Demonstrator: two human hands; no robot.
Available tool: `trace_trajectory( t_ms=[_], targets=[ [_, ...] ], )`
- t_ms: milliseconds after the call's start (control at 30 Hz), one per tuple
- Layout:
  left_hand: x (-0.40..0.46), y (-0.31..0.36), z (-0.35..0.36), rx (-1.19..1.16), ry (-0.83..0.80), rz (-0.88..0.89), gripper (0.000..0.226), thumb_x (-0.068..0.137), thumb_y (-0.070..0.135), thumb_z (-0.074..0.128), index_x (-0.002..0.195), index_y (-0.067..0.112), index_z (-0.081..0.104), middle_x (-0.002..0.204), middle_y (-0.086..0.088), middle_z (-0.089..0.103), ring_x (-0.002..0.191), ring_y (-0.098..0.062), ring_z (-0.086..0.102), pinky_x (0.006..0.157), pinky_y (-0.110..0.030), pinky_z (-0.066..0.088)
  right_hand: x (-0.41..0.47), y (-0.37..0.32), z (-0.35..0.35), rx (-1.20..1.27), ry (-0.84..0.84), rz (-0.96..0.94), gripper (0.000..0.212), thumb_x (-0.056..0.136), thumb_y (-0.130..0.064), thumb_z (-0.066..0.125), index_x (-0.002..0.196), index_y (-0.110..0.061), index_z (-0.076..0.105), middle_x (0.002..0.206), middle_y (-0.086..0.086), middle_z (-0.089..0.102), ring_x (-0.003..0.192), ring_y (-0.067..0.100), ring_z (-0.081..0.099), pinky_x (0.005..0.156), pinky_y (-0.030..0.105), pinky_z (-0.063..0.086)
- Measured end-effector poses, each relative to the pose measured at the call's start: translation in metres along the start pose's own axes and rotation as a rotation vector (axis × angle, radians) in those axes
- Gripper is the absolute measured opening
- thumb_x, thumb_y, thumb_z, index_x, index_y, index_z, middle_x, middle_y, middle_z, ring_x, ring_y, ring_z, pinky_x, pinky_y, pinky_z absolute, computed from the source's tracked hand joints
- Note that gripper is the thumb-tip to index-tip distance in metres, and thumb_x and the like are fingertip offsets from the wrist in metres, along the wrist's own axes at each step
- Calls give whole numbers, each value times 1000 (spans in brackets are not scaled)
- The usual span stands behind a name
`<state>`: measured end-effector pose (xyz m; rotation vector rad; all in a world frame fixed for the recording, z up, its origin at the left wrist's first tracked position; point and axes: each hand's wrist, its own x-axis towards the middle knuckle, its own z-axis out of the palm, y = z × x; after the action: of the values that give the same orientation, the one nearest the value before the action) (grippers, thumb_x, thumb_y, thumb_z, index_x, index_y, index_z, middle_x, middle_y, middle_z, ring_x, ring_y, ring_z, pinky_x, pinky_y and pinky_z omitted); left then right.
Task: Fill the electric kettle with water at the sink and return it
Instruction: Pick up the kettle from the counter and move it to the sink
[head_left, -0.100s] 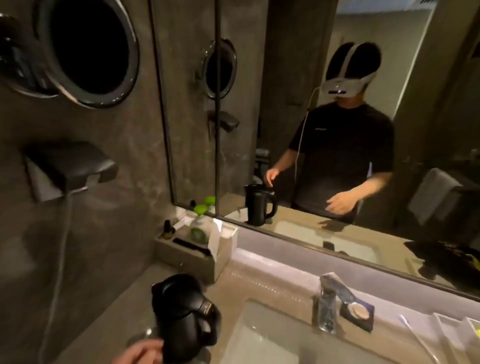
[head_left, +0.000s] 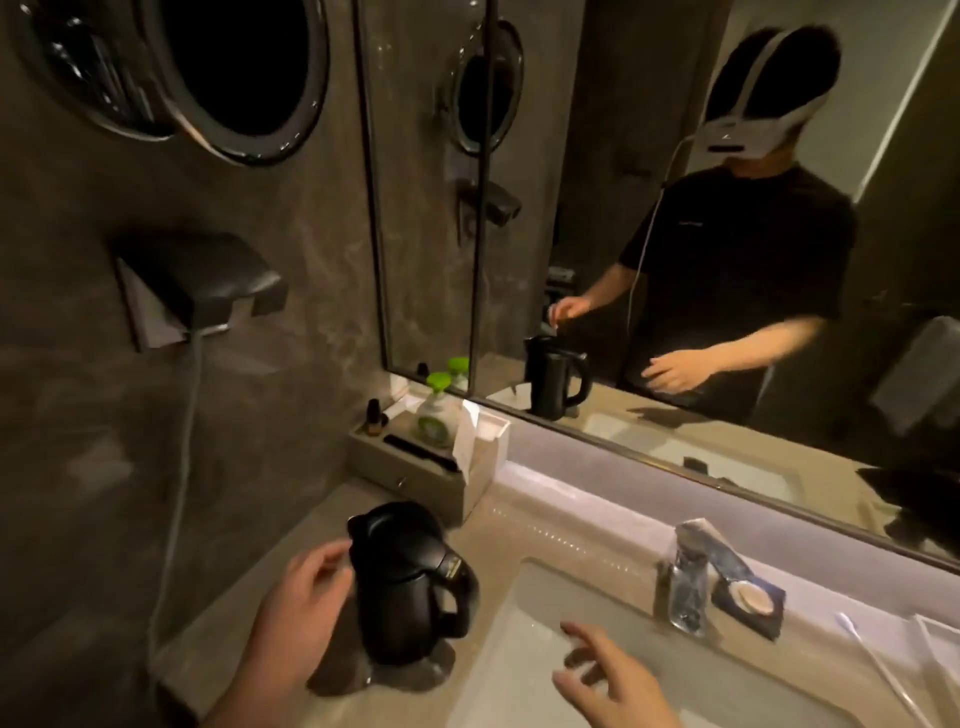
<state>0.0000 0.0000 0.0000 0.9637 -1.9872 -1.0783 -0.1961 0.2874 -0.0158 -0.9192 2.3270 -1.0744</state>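
Both hands newly up beside kettle (head_left: 410, 582), wrists cropped.

Kettles: one black electric kettle (head_left: 410, 582) is counted on the desk (head_left: 498, 535), its mirror image aside.
Hands: two are counted, the left hand (head_left: 306, 597) and the right hand (head_left: 608, 675).
Sinks: one sink (head_left: 545, 613) is seen.
Taps: one tap (head_left: 688, 582) is counted.
Green-capped bottles: one bottle (head_left: 435, 415) is counted directly.
Small dark bottles: one (head_left: 372, 417) is seen.
Toothbrushes: one (head_left: 878, 670) is counted.
Round wall mirrors: one round wall mirror (head_left: 239, 73) is counted.
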Motion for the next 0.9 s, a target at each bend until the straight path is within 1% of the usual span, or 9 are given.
trace_trajectory(
  t_ms=[67,133,167,233,333,433,633,800,900],
  targets=[
    [15,14,3,101,-24,74,28,85,17,63,107,34,63,110,7,60,105,-13,57,93,-32,43,28,-39,23,22,-70,-17,69,71,-63,67,134,-42,48,117,-16,61,97,-1,60,84,18,46],
    [24,14,7,193,-62,92,31,84,20,63,115,23,62,116,3,56,110,-17,54,97,-29,38,49,-65,48,41,-130,-74,70,83,-47,71,144,-31,41,126,-12,49,115,11,54,96,29,44],
    [27,14,9,246,-83,88,32,85,22,62,117,19,62,120,-1,56,112,-19,52,98,-28,36,59,-72,59,49,-125,-91,67,84,-42,72,143,-26,44,125,-11,49,117,13,53,97,30,43],
    [28,14,17,280,-146,66,36,87,29,57,122,21,58,129,-1,51,118,-19,48,99,-28,35,73,-76,75,106,-154,-106,48,85,-37,73,129,-27,54,116,-11,60,108,11,60,85,21,46],
    [27,9,23,317,-191,10,37,90,35,52,125,25,56,140,3,44,126,-16,41,102,-30,33,83,-76,93,200,-165,-46,22,86,-36,72,102,-36,57,96,-16,67,82,-7,63,61,6,44],
    [26,7,23,335,-170,29,38,91,33,52,127,23,56,144,2,42,130,-17,36,104,-29,29,84,-72,100,285,-138,-35,13,89,-29,71,94,-35,60,91,-10,70,77,-6,65,61,6,45],
    [31,7,18,318,-219,-2,43,92,36,50,134,23,50,150,4,34,135,-15,32,106,-32,30,81,-77,114,401,-52,-44,13,92,-23,67,103,-29,62,94,-5,69,82,0,65,64,7,47],
    [45,25,10,243,-214,21,44,91,41,49,133,30,50,151,4,32,135,-16,31,108,-38,33,85,-99,99,442,34,-122,13,92,-21,68,99,-30,62,91,-7,69,79,-6,64,64,6,47],
    [53,41,12,169,-229,60,44,89,44,50,132,34,51,150,7,32,135,-13,27,104,-29,24,84,-108,76,473,96,-176,14,90,-18,70,97,-28,63,90,-3,70,80,-1,66,65,13,51]
  ],
)
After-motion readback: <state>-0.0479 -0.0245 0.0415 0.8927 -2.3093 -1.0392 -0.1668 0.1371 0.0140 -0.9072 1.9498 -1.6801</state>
